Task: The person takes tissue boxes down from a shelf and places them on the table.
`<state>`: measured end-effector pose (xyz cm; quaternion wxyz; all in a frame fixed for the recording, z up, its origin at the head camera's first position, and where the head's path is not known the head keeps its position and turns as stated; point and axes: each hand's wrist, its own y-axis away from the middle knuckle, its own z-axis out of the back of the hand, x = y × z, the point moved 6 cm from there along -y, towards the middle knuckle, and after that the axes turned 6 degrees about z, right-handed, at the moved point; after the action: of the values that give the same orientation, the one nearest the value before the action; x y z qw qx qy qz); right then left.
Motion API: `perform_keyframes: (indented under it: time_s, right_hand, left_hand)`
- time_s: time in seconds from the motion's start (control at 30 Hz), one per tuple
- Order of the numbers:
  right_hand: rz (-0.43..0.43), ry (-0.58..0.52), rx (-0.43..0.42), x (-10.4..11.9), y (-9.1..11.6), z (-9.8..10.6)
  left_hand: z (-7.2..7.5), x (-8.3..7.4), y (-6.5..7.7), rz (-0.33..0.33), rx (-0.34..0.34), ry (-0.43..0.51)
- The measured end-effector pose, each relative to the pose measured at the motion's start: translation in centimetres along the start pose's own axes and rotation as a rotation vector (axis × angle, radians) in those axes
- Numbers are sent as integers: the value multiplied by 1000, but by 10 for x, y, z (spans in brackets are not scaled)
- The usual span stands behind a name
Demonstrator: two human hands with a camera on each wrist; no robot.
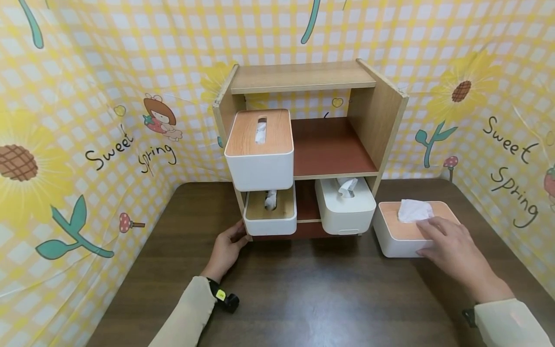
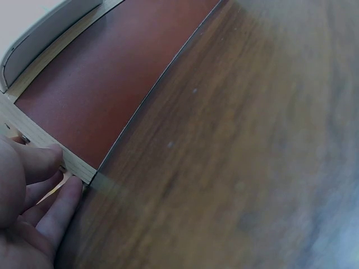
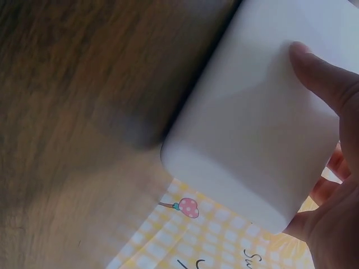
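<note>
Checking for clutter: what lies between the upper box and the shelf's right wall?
Only bare reddish board from upper box to wall, in head view.

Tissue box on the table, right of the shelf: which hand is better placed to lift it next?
The right hand, most likely: its fingers grip the tissue box, thumb on the front. The left hand is across at the lower left of the shelf.
</note>
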<state>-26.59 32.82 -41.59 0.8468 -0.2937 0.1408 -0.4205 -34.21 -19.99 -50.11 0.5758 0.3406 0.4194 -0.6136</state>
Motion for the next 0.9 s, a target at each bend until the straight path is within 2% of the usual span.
perform_keyframes:
  time_s: [0.63,0.9]
  right_hand:
    - [-17,-7,11,-9,-5,-6]
    - [-80,17,86,-13,-8,-11]
  left_hand:
    - [0,1,0,-16,-4,6]
    - [0,1,0,0,-5,7]
